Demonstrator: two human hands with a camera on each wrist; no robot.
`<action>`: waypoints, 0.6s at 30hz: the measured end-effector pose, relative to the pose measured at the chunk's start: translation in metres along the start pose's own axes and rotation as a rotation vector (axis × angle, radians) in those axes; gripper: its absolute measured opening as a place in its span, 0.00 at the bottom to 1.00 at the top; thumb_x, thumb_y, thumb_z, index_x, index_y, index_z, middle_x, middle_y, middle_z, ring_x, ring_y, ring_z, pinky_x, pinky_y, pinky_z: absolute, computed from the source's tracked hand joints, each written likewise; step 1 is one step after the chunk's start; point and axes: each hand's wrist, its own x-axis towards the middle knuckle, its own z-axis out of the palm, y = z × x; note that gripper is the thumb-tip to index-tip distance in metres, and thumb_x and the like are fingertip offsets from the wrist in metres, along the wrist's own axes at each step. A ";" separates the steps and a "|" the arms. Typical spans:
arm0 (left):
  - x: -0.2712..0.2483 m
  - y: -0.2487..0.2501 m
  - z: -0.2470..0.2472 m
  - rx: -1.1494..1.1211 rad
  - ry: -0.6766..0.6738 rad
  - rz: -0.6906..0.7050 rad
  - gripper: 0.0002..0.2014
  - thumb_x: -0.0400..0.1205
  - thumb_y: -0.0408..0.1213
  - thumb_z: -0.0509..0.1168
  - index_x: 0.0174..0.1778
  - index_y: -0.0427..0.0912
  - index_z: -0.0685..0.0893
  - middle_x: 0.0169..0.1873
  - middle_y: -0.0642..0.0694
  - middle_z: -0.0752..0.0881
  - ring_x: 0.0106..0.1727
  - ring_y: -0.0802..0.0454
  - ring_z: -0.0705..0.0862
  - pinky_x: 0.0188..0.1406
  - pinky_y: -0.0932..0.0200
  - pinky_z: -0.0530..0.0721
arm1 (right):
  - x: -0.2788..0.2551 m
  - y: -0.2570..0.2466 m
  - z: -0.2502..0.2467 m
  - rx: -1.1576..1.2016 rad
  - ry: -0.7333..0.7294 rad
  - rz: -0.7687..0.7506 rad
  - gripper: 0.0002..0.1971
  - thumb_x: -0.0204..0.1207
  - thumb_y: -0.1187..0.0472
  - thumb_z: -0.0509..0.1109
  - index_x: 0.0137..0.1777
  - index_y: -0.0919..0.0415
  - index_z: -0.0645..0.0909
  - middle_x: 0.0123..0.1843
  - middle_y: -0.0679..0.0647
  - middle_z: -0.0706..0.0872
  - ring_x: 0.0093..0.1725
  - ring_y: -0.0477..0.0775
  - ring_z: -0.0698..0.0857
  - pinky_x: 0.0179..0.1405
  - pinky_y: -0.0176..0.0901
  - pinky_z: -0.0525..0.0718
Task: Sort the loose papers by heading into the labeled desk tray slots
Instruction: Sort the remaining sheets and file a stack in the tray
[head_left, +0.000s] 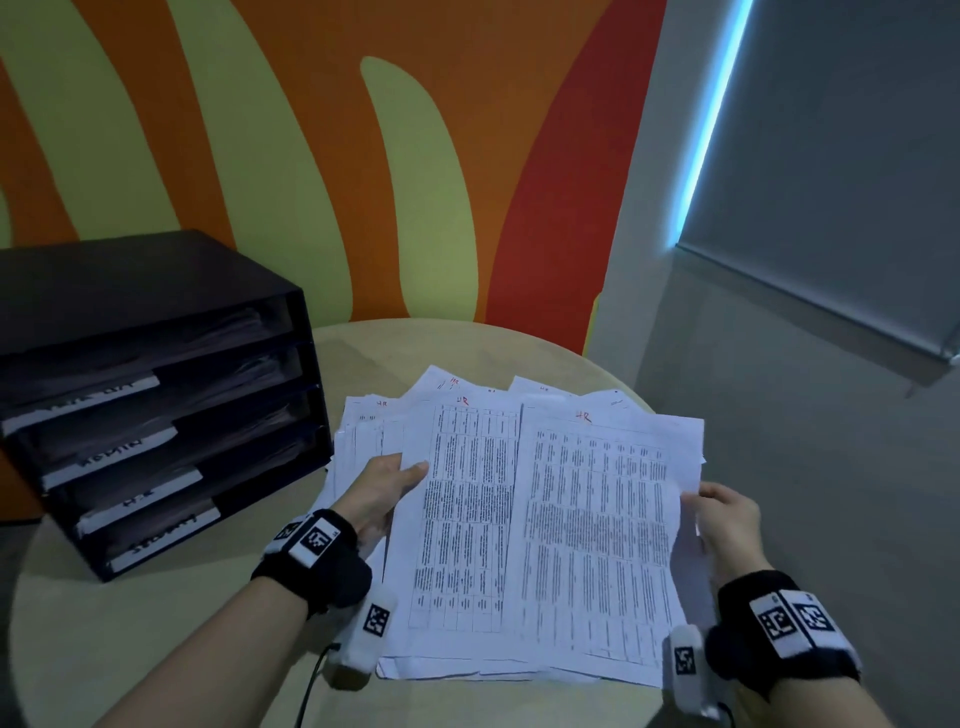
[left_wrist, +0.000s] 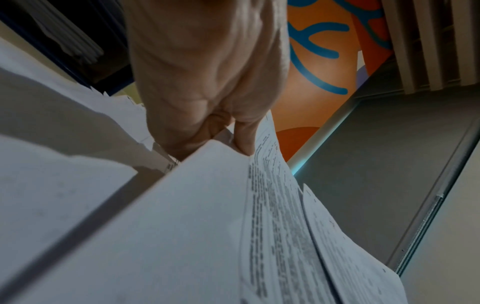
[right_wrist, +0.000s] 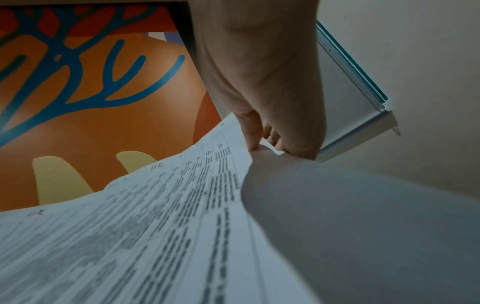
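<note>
Papers (head_left: 545, 519) marked "HR" in red lie fanned on the table (head_left: 156, 649), just right of the tray (head_left: 156, 415). Its four labelled slots already hold sheets, so sorting looks well along; this batch is left. Left hand (head_left: 387, 493) pinches one sheet's left edge, and right hand (head_left: 727, 525) pinches another's right edge.

A round pale table (head_left: 156, 623); behind it an orange-and-green wall (head_left: 311, 156); a grey blind (head_left: 831, 208) at right.
</note>
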 end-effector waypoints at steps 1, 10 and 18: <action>0.000 0.000 -0.002 -0.003 0.006 0.002 0.12 0.87 0.35 0.62 0.61 0.31 0.83 0.56 0.35 0.89 0.58 0.37 0.88 0.62 0.33 0.82 | 0.002 0.001 -0.001 0.003 0.008 -0.007 0.05 0.74 0.75 0.68 0.38 0.70 0.83 0.36 0.61 0.85 0.37 0.58 0.82 0.42 0.48 0.80; -0.009 0.001 0.001 -0.051 -0.026 0.070 0.10 0.84 0.37 0.66 0.40 0.34 0.81 0.54 0.45 0.86 0.62 0.38 0.80 0.55 0.54 0.85 | -0.010 0.000 0.027 0.019 -0.126 0.011 0.12 0.68 0.62 0.72 0.33 0.57 0.70 0.30 0.53 0.67 0.34 0.52 0.67 0.34 0.46 0.64; -0.015 0.005 0.024 0.108 -0.024 0.110 0.36 0.80 0.64 0.61 0.76 0.42 0.75 0.72 0.43 0.80 0.77 0.38 0.72 0.79 0.32 0.63 | -0.026 -0.002 0.075 -0.036 -0.289 0.055 0.13 0.75 0.56 0.74 0.40 0.54 0.71 0.35 0.53 0.73 0.30 0.53 0.73 0.27 0.45 0.71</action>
